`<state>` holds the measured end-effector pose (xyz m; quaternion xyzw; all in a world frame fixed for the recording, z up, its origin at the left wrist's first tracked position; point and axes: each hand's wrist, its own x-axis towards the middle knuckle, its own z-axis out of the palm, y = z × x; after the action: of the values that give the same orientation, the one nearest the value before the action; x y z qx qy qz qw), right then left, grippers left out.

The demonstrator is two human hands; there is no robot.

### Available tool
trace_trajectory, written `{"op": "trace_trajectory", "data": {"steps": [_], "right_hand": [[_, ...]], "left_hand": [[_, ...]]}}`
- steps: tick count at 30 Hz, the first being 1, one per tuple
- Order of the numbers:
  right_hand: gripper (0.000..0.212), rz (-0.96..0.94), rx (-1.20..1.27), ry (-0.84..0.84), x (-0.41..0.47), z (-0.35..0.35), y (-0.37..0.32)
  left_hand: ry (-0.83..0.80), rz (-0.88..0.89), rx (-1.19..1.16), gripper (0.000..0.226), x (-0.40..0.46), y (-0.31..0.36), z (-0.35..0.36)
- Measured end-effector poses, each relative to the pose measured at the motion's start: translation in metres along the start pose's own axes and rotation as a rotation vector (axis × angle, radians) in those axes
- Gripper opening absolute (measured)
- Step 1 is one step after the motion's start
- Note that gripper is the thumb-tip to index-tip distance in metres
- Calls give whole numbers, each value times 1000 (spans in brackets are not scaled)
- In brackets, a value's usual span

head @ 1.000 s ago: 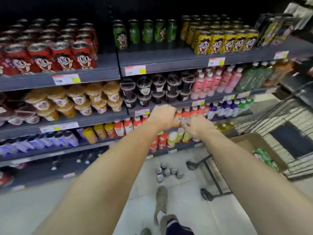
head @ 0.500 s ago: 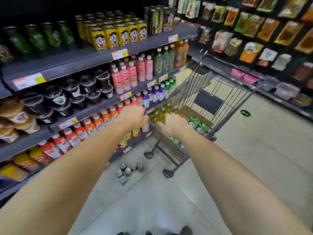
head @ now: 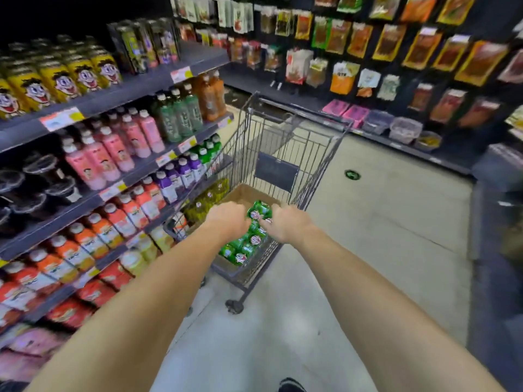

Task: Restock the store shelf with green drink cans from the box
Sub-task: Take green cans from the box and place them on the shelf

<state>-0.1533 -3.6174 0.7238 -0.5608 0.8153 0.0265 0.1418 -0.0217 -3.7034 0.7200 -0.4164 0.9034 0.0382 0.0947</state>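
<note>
Several green drink cans (head: 249, 246) lie packed in an open cardboard box (head: 242, 192) at the near end of a wire shopping cart (head: 285, 142). My left hand (head: 226, 222) hangs over the left side of the box, fingers curled down towards the cans. My right hand (head: 287, 225) is at the right side, fingertips touching the cans. One green can (head: 259, 211) sits highest, between the two hands. Whether either hand grips a can is hidden. The shelf spot with green cans is out of view.
Store shelves (head: 135, 89) on the left hold yellow cans (head: 56, 77) and pink, green, purple and orange bottles. Hanging snack packets (head: 418, 49) and tubs line the racks on the far and right walls. Tiled floor (head: 382, 222) lies right of the cart.
My view has swung right, from the shelf to the cart. Both hands moved from in front of the shelves down onto the box of green cans.
</note>
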Motion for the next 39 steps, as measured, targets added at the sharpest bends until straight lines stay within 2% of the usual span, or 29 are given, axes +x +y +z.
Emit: {"op": "trace_trajectory", "data": {"steps": [7, 12, 20, 27, 30, 33, 35, 39], "right_hand": [[58, -75, 20, -93, 47, 19, 13], [56, -129, 32, -136, 95, 32, 12], [56, -185, -49, -315, 181, 56, 5], [51, -215, 75, -600, 250, 112, -16], [60, -206, 112, -725, 284, 142, -18], [56, -211, 103, -844, 321, 166, -22], [51, -195, 127, -897, 343, 182, -19], [54, -154, 143, -953, 383, 228, -21]], "left_hand": [[-115, -54, 54, 41, 41, 3, 17], [-182, -165, -81, 37, 81, -4, 42], [-335, -302, -214, 39, 146, -31, 78], [-465, -518, -414, 36, 160, -60, 139], [-556, -590, -558, 39, 173, -67, 169], [-564, -712, -659, 35, 193, -74, 196], [-590, -775, -687, 33, 212, -75, 213], [-657, -846, -704, 29, 251, -82, 249]]}}
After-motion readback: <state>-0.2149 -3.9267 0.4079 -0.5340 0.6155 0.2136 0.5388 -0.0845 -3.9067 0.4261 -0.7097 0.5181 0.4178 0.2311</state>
